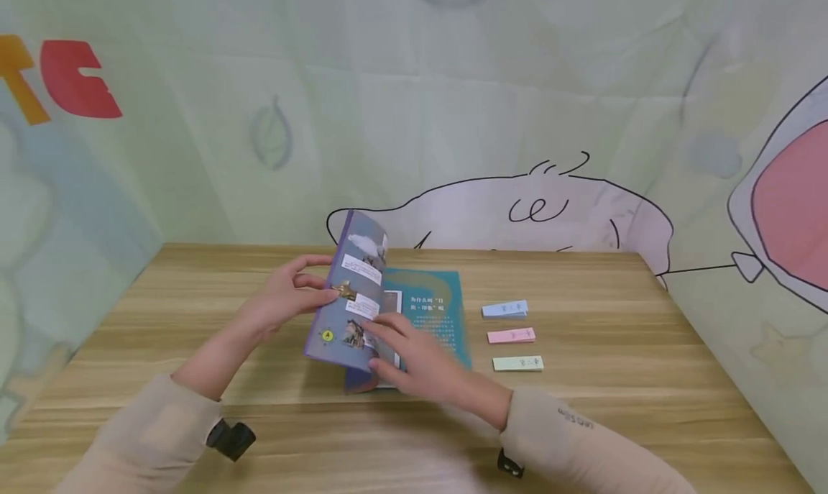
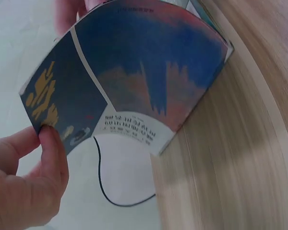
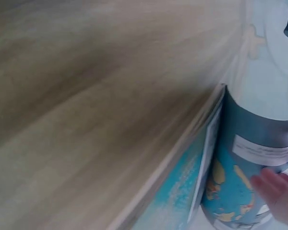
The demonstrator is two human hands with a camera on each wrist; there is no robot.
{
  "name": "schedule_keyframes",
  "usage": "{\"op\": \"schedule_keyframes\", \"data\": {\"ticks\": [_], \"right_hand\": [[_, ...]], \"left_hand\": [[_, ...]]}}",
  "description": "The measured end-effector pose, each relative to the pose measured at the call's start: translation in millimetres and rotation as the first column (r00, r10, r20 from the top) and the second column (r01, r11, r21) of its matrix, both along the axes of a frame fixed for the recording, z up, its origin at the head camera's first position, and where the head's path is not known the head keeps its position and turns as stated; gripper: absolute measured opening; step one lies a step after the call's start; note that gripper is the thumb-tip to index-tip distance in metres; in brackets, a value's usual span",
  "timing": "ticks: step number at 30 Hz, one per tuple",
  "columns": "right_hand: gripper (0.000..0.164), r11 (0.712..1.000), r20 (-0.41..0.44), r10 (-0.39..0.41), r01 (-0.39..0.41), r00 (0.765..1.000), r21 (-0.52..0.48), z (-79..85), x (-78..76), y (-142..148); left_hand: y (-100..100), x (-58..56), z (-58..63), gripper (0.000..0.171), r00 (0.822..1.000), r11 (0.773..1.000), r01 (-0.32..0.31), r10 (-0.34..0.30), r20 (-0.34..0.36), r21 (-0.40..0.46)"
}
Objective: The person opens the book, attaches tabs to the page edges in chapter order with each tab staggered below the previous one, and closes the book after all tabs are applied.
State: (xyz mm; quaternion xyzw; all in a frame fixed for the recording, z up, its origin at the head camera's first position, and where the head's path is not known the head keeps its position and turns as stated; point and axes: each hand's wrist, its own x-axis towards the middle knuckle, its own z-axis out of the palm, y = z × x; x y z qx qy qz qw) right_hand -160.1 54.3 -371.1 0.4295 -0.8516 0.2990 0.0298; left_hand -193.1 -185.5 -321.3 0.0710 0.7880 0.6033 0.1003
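An open booklet [image 1: 354, 293] stands partly raised from the table, its lifted leaves bowed. Its teal right-hand page [image 1: 430, 314] lies flat. My left hand [image 1: 291, 296] pinches the outer edge of the lifted part between thumb and fingers. In the left wrist view, that hand [image 2: 31, 177] holds the edge of the bent booklet, and its dark blue picture side [image 2: 149, 62] shows. My right hand [image 1: 414, 354] reaches across the teal page, fingertips at the inner side of the raised leaf. The right wrist view shows these fingers [image 3: 273, 184] loosely bent against the curved page [image 3: 245, 167].
Right of the booklet, three folded paper strips with handwriting lie in a column: blue [image 1: 504, 308], pink [image 1: 511, 335] and pale green [image 1: 517, 364]. The wooden table [image 1: 259, 436] ends at a printed cloth backdrop [image 1: 259, 156].
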Motion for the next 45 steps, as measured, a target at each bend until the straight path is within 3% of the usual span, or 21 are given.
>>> {"op": "schedule_keyframes", "data": {"ticks": [7,12,17,22,29,37,42,45], "right_hand": [[0.048,0.990,-0.054,0.142,-0.140,0.988,0.023,-11.3,1.4,-5],[0.056,0.973,-0.029,0.216,-0.212,0.976,0.094,-17.1,2.8,-7],[0.059,0.948,-0.002,0.270,-0.266,0.963,0.175,-22.8,3.4,-9],[0.059,0.907,-0.020,0.323,-0.304,0.946,0.291,-26.8,4.2,-13],[0.058,0.829,-0.062,0.378,-0.308,0.924,0.468,-32.5,6.8,-19],[0.058,0.809,-0.039,0.374,-0.305,0.927,0.502,-32.0,6.5,-27],[0.057,0.792,-0.020,0.371,-0.305,0.928,0.529,-27.8,3.7,-33],[0.057,0.783,-0.006,0.372,-0.310,0.928,0.539,-26.3,2.9,-35]], "left_hand": [[-32,-1.0,-7.1,0.064,1.000,1.000,-0.015,0.014,0.012,0.006],[-54,-0.5,-12.9,0.056,0.998,0.995,-0.007,0.001,0.061,0.098],[-77,1.0,-16.1,0.043,0.995,0.981,-0.002,-0.017,0.099,0.195],[-100,4.3,-19.2,0.041,0.993,0.977,-0.007,-0.018,0.118,0.213],[-122,8.0,-25.3,0.038,0.985,0.995,-0.052,0.036,0.168,0.090],[-131,6.4,-36.1,0.034,0.983,0.998,-0.070,0.068,0.171,0.004],[-134,5.0,-43.5,0.064,0.982,0.985,-0.065,0.092,0.166,-0.162],[-138,5.4,-49.8,0.065,0.981,0.974,-0.048,0.088,0.173,-0.221]]}}
